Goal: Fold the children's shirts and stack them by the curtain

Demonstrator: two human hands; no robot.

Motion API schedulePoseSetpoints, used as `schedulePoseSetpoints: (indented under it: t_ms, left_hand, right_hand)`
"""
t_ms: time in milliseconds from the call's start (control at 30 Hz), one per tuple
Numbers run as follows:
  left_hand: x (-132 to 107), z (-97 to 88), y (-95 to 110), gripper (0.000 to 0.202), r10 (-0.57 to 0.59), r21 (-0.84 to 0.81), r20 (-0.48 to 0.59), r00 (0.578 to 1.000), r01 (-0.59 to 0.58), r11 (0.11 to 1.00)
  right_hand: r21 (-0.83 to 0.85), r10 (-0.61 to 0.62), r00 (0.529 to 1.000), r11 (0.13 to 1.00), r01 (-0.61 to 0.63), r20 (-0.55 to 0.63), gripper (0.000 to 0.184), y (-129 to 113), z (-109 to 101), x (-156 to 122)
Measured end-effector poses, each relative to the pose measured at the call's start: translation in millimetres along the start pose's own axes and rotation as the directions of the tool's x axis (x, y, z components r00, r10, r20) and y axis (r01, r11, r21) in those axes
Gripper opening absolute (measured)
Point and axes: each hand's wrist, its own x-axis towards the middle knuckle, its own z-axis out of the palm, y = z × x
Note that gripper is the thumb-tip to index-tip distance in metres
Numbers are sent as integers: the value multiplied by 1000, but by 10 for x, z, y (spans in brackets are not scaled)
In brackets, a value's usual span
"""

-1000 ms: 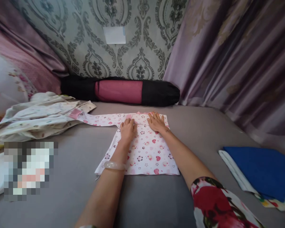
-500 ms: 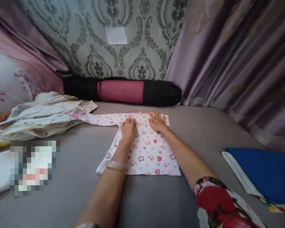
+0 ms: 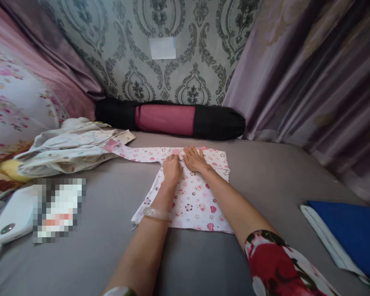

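Note:
A child's white long-sleeved top (image 3: 194, 201), printed with pink hearts and flowers, lies flat on the grey sheet. One sleeve stretches out to the left and ends in a pink cuff; the other is folded across the upper part of the top. My left hand (image 3: 172, 167), with a pale bangle on its wrist, is closed with curled fingers on the cloth just below the folded sleeve's pink cuff. Flat on that folded sleeve rests my right hand (image 3: 195, 159), fingers spread, close beside the left. My fingers hide part of the sleeve.
A black and pink rolled bundle (image 3: 165, 119) lies along the patterned wall. Crumpled pale cloth (image 3: 70, 144) touches the left cuff. At left are a white device (image 3: 14, 216) and a blurred-out item (image 3: 60, 210). Folded blue cloth (image 3: 345, 234) lies at right. Purple curtains (image 3: 283, 74) hang alongside.
My right hand has slid left along the folded sleeve, closer to my left hand. The left hand stays near the cuff, its fingers more curled. The view has shifted slightly left.

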Motion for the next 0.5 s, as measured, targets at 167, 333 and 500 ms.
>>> schedulePoseSetpoints:
  t_ms: [167, 333, 500]
  left_hand:
    - [19, 1, -10, 32, -24, -40, 2, 1000, 25, 999]
    - [97, -26, -32, 33, -139, -223, 29, 990, 142, 964]
    - [223, -106, -148, 36, -261, -409, -4, 965, 237, 881]
  right_hand:
    - [0, 10, 1000, 1000, -10, 11, 58, -7, -32, -1]
    - [-22, -25, 999, 999, 25, -20, 56, -184, -83, 52]
    - [5, -111, 994, 994, 111, -8, 57, -361, 8, 73]
